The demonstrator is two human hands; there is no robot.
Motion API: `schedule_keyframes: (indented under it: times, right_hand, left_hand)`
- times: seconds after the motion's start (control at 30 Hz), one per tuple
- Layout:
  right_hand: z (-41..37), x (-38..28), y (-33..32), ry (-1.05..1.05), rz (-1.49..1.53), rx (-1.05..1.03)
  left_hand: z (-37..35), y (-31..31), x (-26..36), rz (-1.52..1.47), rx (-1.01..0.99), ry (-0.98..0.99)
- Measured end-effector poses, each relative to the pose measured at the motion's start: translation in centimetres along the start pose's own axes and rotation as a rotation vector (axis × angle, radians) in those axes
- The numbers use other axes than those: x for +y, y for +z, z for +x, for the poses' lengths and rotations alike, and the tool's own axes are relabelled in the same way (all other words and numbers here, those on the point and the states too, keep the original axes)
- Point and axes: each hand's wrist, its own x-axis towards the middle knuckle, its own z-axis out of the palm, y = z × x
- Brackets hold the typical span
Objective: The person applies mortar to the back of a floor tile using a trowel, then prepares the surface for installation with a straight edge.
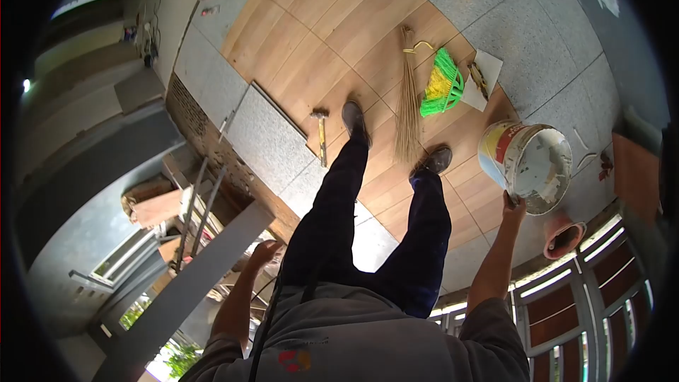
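Lettering on a bucket and a shirt, none of it clearly legible.
The bucket (495,150) carries a red band (508,139) with a few large, pale letters, which run around the curved side and turn out of view, so the word cannot be read for certain. On the grey shirt (361,346), a small line of dark lettering (308,344) sits by a red and yellow-orange emblem (294,361); the line is too small and blurred to read. No number or sign can be made out.
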Motion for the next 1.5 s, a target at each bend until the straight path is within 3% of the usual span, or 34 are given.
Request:
schedule_keyframes:
  times: [0.23,0.33,0.47,0.6,0.67,0.83,1.13,1.3,1.5]
  right_hand:
    - [-6.1,-7.0,4.8,0.081,-0.357,0.084]
    - [-12.1,-6.0,7.7,0.029,-0.512,0.123]
    - [-17.0,-4.5,8.7,0.025,-0.599,-0.02]
    - [-23.8,-1.2,14.6,-0.07,-0.687,-0.109]
    - [-27.7,1.4,18.8,-0.134,-0.747,-0.157]
    - [-28.2,9.0,27.4,-0.188,-0.925,-0.471]
    - [-29.9,32.2,43.0,-0.109,-1.206,-0.818]
    - [-32.1,43.4,46.8,-0.092,-1.317,-0.877]
    - [-32.3,50.6,46.4,-0.086,-1.413,-0.939]
  left_hand:
    - [4.7,-2.8,0.2,-0.113,-0.071,0.09]
    - [5.2,-4.0,1.5,-0.174,-0.073,0.078]
    - [6.7,-5.2,1.1,-0.223,-0.088,0.067]
    - [7.3,-6.2,1.4,-0.298,-0.109,0.059]
    - [7.4,-6.4,1.1,-0.318,-0.122,0.051]
    - [8.0,-6.8,0.7,-0.372,-0.129,0.04]
    - [7.8,-7.1,-2.0,-0.499,-0.138,0.015]
    - [7.7,-6.5,-4.6,-0.574,-0.13,-0.044]
    - [7.1,-5.6,-7.1,-0.66,-0.135,-0.075]
